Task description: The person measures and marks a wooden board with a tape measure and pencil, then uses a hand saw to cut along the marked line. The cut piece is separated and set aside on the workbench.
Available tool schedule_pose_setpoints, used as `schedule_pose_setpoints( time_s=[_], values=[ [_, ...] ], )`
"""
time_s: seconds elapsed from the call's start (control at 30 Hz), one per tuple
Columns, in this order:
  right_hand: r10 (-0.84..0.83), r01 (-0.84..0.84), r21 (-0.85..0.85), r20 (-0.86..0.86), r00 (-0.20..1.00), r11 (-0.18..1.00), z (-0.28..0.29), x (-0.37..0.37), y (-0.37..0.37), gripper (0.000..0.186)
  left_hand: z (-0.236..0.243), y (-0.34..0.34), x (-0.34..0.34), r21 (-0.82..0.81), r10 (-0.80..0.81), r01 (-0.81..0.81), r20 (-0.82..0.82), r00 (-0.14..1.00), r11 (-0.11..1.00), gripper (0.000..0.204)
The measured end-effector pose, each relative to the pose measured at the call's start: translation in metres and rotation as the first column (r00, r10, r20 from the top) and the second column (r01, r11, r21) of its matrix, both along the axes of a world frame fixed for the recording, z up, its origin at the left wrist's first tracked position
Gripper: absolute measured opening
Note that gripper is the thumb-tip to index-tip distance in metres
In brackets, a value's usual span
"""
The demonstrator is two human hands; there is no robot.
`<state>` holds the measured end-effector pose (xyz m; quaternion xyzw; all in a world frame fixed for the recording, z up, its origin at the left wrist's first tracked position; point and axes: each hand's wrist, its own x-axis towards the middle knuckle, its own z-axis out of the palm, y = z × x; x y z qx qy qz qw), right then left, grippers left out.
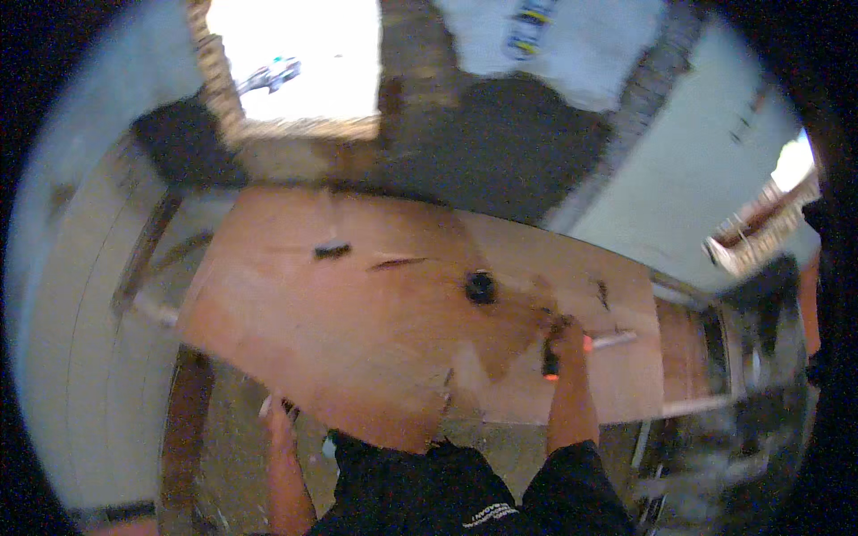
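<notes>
Head view: a dark, orange-tipped tool [550, 363] is seen at the right hand [569, 334], toward the right edge of the reddish-brown surface [286, 313]; through the blur it cannot be told whether it is gripped. The hands are held well apart, the left hand [280, 420] just off the near edge toward the left corner, at a small dark thing [290, 409], its grip equally unclear. For good handling, the tool should probably be kept low and steady, clear of the pale rod [615, 339] beside the right hand, and the black round object [480, 287] near the middle should not be knocked
</notes>
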<state>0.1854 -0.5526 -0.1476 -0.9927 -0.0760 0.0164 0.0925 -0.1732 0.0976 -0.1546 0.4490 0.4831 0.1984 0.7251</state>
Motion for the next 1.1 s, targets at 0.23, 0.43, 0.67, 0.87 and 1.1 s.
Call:
schedule_pose_setpoints(
  time_s=[0.23, 0.43, 0.67, 0.87, 1.1],
  values=[
    [-0.29, 0.7, 0.577, -0.817, 0.499, -0.42, 0.047, 0.058, 0.008, 0.031, 0.034, -0.024, 0.014, -0.156, 0.018, -0.002, 0.105, 0.994, 0.988, 0.024],
    [-0.09, 0.372, 0.852, -0.366, 0.926, 0.367, 0.093, -0.05, 0.142, 0.039, 0.054, -0.027, 0.033, -0.111, -0.102, 0.138, 0.278, 0.955, 0.984, 0.032],
    [0.316, -0.308, 0.411, 0.049, 0.947, 0.858, 0.201, -0.093, 0.241, 0.058, 0.157, -0.071, 0.079, -0.003, -0.337, 0.344, 0.185, 0.923, 0.939, 0.034],
    [0.146, 0.042, 0.607, -0.256, 0.955, 0.793, 0.277, -0.058, 0.226, 0.047, 0.24, -0.117, 0.171, 0.249, -0.556, 0.523, 0.588, 0.587, 0.815, 0.06],
    [-0.033, -0.22, 0.393, 0.544, 0.839, 0.893, 0.3, 0.031, 0.172, 0.045, 0.153, -0.114, 0.161, 0.629, -0.458, 0.763, -0.641, 0.616, 0.148, 0.091]
  ],
)
